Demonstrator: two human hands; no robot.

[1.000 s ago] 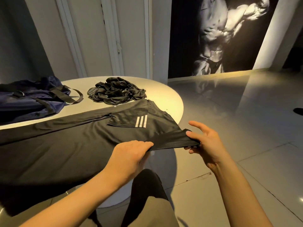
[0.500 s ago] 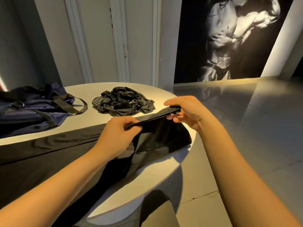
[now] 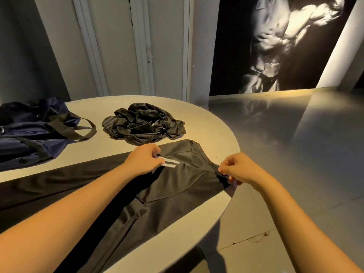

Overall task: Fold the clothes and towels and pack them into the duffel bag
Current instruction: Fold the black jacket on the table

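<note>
Since earlier: the black trousers point(image 3: 177, 186), held lifted between both hands half a second ago, now lie spread flat on the table point(image 3: 208, 133), with their white stripes point(image 3: 171, 163) showing.
Left hand point(image 3: 143, 160): fingers curled, pinching the cloth just beside the stripes.
Right hand point(image 3: 238, 168): fingertips pinching the trousers' corner at the table's rim.
Trousers: they lie across the near part of the tabletop, the legs running off to the left.
Duffel bag point(image 3: 29, 134): navy, slumped at the far left of the table with its black straps loose.
Crumpled garment point(image 3: 143, 123): a black heap between the bag and the trousers, apart from both.
Table: pale, rounded, warmly lit.
Room: glossy grey tiled floor point(image 3: 295, 154), pale panelled wall point(image 3: 118, 46), large black-and-white poster point(image 3: 275, 46) of a muscular torso.
</note>
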